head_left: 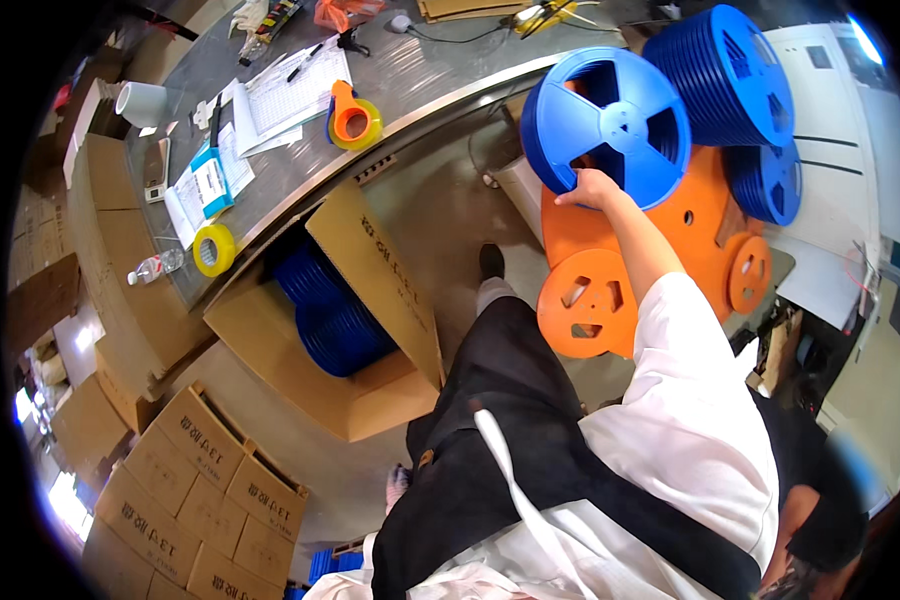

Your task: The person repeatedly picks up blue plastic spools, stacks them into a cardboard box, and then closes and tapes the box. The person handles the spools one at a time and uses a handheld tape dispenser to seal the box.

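1. Blue reel [606,112] stands over the orange frame [705,190], just beside a blue stack [720,80].
2. Arm [642,235] stretched forward, my right hand [592,188] grips its near rim, fingers curled.

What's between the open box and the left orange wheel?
In the head view, the person's leg and dark shoe show between the open box and left orange wheel, with floor around.

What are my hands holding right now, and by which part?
Your right hand has hold of a blue reel by its lower rim, near a cutout. Your left hand is out of view.
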Available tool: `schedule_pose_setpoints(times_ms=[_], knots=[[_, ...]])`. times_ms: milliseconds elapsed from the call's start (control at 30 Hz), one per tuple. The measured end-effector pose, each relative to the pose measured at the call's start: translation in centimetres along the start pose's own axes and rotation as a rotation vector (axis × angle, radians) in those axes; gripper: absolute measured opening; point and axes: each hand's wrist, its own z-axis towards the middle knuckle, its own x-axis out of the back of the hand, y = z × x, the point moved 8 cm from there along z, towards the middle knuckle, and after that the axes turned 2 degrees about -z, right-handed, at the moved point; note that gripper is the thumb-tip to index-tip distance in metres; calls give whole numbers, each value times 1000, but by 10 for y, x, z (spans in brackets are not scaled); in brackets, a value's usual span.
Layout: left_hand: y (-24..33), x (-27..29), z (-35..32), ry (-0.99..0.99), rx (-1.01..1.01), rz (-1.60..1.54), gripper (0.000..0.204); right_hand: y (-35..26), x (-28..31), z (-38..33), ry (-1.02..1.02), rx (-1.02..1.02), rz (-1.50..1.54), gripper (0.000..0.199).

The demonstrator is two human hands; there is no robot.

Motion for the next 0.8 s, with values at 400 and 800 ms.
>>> schedule_pose_setpoints(times_ms=[400,800], knots=[[156,-77,-53,-27,-508,911,45,-27,-4,-3,431,80,60,60],[170,1,65,-165,-572,723,43,-142,12,-350,450,407,1830,28]])
